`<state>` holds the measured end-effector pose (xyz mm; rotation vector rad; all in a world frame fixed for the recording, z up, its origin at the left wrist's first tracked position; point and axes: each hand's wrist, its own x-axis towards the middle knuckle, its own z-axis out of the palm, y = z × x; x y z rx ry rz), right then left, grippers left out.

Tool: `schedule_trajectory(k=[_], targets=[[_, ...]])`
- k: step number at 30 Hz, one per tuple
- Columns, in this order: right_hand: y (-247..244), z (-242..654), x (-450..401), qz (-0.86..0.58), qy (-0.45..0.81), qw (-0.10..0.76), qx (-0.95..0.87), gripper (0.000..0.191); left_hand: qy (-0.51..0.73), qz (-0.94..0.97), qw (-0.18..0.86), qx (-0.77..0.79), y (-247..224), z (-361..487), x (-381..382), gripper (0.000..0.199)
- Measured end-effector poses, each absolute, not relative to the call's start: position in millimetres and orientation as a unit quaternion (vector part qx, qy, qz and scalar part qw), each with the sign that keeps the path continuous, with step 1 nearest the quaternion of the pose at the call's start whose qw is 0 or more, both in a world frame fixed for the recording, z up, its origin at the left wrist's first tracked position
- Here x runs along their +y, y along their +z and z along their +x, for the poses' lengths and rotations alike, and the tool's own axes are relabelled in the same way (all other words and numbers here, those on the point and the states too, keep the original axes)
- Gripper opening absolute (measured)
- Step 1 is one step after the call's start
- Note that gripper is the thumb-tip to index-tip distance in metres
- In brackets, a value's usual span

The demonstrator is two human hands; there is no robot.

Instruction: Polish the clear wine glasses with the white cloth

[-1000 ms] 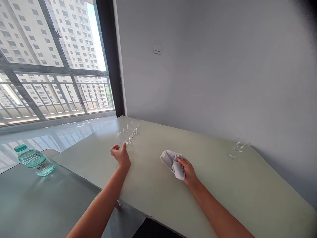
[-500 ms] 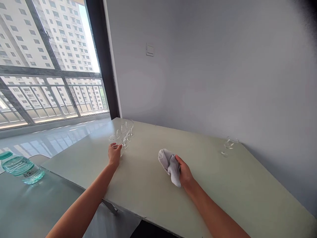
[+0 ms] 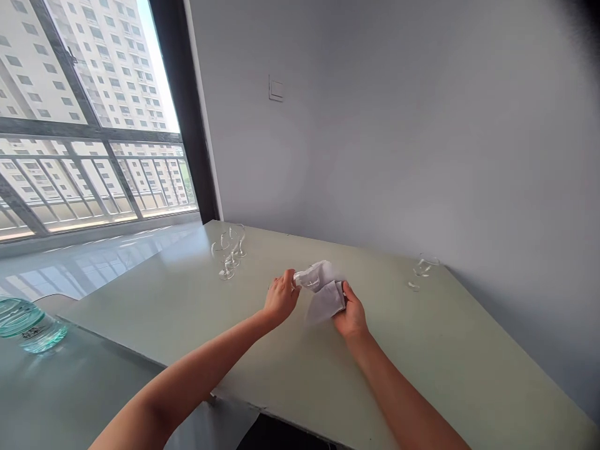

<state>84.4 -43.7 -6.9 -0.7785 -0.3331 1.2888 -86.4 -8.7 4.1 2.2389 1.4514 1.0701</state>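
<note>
My left hand is closed on a clear stemmed glass, tilted on its side above the table with its bowl toward the cloth. My fingers hide part of its stem and foot. In my right hand is a pale grey cloth, gripped by thumb and fingers, one part of it spread behind the bowl. Whether the cloth touches the glass is hard to tell. To the left stands a row of stemmed glasses, upright. Another stemmed glass stands alone near the table's far right corner.
The pale table reaches back to the grey wall. At the lower left, a teal-tinted water bottle lies on a second, lower surface. A window fills the left side, and a wall switch is above the table.
My left hand has lifted a glass from the near end of the row and brought it right, to the cloth. My right hand has stayed near its place; the cloth has opened out.
</note>
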Motion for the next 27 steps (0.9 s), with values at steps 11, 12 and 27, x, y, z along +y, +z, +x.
schedule_trajectory(k=[11, 12, 27], targets=[[11, 71, -64, -0.400, 0.479, 0.640, -0.448, 0.040, 0.302, 0.805, 0.067, 0.507, -18, -69, 4, 0.025], [11, 68, -66, -0.412, 0.455, 0.631, -0.475, 0.040, 0.308, 0.805, 0.064, 0.503, -18, -70, 2, 0.025], [-3, 75, -60, -0.442, 0.410, 0.419, -0.679, 0.029, 0.296, 0.870, -0.032, 0.392, -9, -84, -9, 0.033]])
